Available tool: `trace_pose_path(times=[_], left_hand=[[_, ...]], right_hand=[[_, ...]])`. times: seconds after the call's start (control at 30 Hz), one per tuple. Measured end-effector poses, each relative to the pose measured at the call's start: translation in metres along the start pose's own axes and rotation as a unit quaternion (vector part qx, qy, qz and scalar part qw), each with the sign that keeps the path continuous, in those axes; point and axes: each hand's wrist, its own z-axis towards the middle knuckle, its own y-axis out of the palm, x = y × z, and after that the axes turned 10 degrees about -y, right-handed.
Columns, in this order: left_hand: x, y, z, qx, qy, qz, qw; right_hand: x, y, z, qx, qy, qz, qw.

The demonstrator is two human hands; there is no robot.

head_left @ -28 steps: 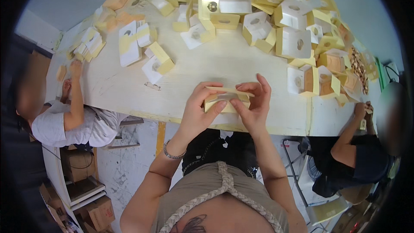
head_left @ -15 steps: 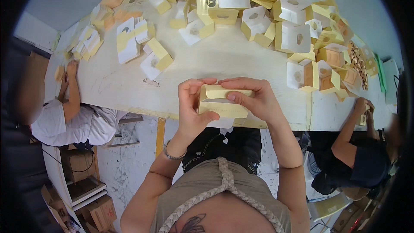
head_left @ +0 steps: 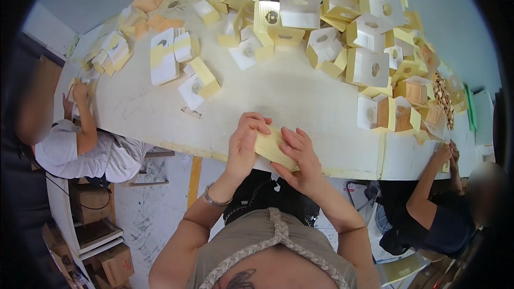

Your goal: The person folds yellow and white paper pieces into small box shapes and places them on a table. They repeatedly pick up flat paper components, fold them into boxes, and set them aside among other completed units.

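A small pale-yellow carton (head_left: 273,146) is between my two hands at the table's near edge, one flat face turned up. My left hand (head_left: 247,145) grips its left end, thumb and fingers bent round it. On the other end, my right hand (head_left: 301,158) has its fingers over the far side and its thumb along the near edge. The carton's underside is hidden. Beyond my hands, to the left, an opened yellow-and-white carton (head_left: 202,79) lies on the table (head_left: 257,93), beside a stack of flat cartons (head_left: 163,59).
A large heap of open yellow cartons (head_left: 367,67) spreads over the far and right side. Small brown-gold pieces (head_left: 443,99) lie at its right edge. One person (head_left: 88,150) works at the left end, another (head_left: 436,203) at the right. Cardboard boxes (head_left: 115,265) fill a lower-left shelf.
The carton has turned from showing its raised flap to a flat face up. Both hands have come down a little toward me, and the right hand has shifted left.
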Motion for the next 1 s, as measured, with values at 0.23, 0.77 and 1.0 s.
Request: trace_pose_path(times=[0.23, 0.77, 1.0], left_hand=[[0.019, -0.046, 0.069, -0.010, -0.012, 0.186, 0.982], [-0.006, -0.309, 0.591, 0.153, -0.020, 0.635, 0.757], [0.011, -0.247, 0.568, 0.079, -0.171, 0.599, 0.778]], right_hand=[[0.066, -0.031, 0.031, -0.044, 0.275, 0.213, 0.936], [0.131, -0.016, -0.022, 0.047, 0.313, 0.037, 0.948], [0.127, -0.008, -0.052, -0.074, 0.436, 0.110, 0.890]])
